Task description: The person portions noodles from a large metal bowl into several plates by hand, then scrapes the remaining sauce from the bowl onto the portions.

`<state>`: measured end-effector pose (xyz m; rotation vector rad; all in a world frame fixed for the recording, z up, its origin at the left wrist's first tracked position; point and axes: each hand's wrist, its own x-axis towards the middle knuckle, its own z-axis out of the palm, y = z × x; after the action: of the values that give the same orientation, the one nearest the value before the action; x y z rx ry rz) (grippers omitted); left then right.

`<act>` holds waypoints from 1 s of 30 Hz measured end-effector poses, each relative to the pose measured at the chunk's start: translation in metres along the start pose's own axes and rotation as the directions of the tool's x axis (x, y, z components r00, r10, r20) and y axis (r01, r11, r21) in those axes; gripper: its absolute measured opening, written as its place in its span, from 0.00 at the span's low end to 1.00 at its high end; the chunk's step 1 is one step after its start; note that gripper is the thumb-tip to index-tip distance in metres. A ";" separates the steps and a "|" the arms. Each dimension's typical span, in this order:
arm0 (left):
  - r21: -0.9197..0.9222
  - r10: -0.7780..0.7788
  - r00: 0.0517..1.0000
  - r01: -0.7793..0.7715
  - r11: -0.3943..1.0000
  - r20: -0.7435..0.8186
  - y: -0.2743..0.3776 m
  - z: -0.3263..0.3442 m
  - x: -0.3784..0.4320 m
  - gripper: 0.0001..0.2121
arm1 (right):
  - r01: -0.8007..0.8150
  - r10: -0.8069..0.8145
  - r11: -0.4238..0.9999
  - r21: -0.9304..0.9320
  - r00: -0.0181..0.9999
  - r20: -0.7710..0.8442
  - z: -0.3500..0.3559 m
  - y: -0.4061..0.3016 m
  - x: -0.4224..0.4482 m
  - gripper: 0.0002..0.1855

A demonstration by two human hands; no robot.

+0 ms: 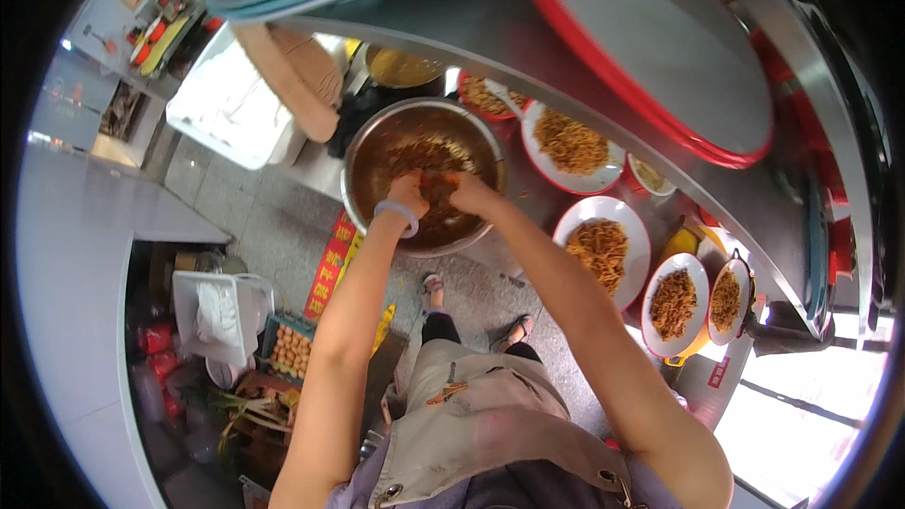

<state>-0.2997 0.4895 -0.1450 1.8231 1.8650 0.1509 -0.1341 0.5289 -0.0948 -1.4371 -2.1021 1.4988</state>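
Before me stands a large stainless steel bowl (368,145) at the edge of a metal counter. Inside it lies a dark, oily, reddish-brown food mixture (433,150) with lighter pieces. My left hand (408,191), a pale bangle (396,215) at its wrist, reaches into the left part of the bowl. From the right comes my right hand (469,194), close beside the left one. Both hands touch the mixture. Their fingertips are buried or blurred, so their grip is hidden.
White red-rimmed dishes of brown shredded food, one a plate (636,223), line the counter at right. An overhead metal shelf (495,60) holds stacked trays (664,35). A wooden board (311,56) and white tub (226,99) stand left; eggs (288,351) sit below.
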 end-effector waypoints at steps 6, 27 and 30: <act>-0.196 -0.057 0.998 0.049 0.979 -0.033 -0.053 -0.020 0.010 0.23 | -0.218 0.189 0.967 -0.134 0.962 -0.196 0.018 0.021 0.072 0.30; -0.147 -0.212 0.889 0.293 0.945 0.407 -0.026 -0.090 0.075 0.21 | 0.140 -0.006 0.701 -0.700 0.982 0.190 0.054 -0.034 0.016 0.31; -0.327 -0.054 0.983 0.110 0.939 0.176 -0.056 -0.058 0.080 0.22 | 0.028 -0.016 0.726 -0.687 1.000 0.024 0.048 -0.005 0.039 0.28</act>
<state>-0.3718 0.5775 -0.1427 1.4776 1.6791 0.2629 -0.1872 0.5287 -0.1274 -1.5763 -2.8444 0.7018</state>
